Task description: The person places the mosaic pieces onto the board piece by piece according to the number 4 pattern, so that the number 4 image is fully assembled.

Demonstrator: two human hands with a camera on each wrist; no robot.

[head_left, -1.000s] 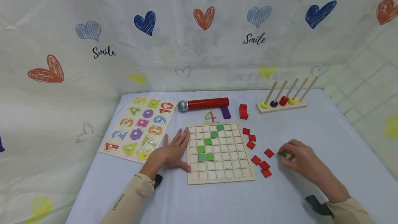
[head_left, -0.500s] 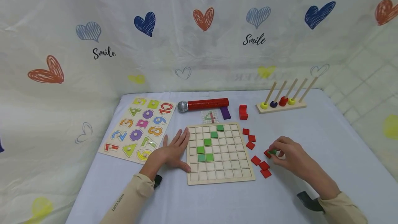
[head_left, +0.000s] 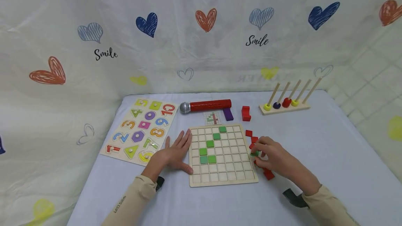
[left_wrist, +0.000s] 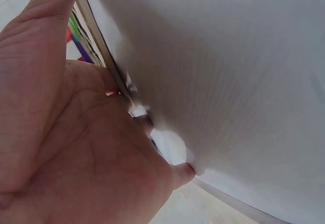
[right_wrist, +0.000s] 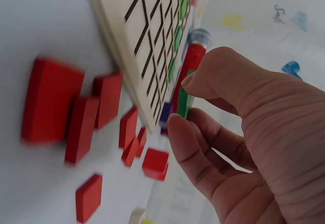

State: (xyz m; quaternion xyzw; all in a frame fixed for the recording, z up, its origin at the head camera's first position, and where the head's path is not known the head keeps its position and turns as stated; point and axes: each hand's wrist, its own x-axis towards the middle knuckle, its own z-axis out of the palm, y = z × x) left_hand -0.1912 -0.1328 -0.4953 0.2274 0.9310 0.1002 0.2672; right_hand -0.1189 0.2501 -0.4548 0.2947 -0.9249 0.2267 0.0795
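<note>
A wooden grid board (head_left: 223,180) lies flat on the table, with several green square tiles (head_left: 210,143) set in its cells. My left hand (head_left: 176,154) rests with fingers spread against the board's left edge; the left wrist view shows its palm beside that edge. Between thumb and fingertips, my right hand (head_left: 276,156) pinches a green tile (right_wrist: 186,96), held near the board's right edge above loose red tiles (right_wrist: 82,129). Part of those red tiles is hidden by the right hand in the head view. Behind the board lies a small pattern card (head_left: 212,118) printed with a coloured grid.
A number and shape puzzle board (head_left: 138,132) lies on the left. Past the grid board are a red toy microphone (head_left: 209,105), a purple block (head_left: 228,114) and stacked red pieces (head_left: 246,113). A peg stand with coloured rings (head_left: 284,108) stands at the back right.
My right hand has carried the green tile leftward, over the red tiles to the board's right edge. The left hand has stayed in place.
</note>
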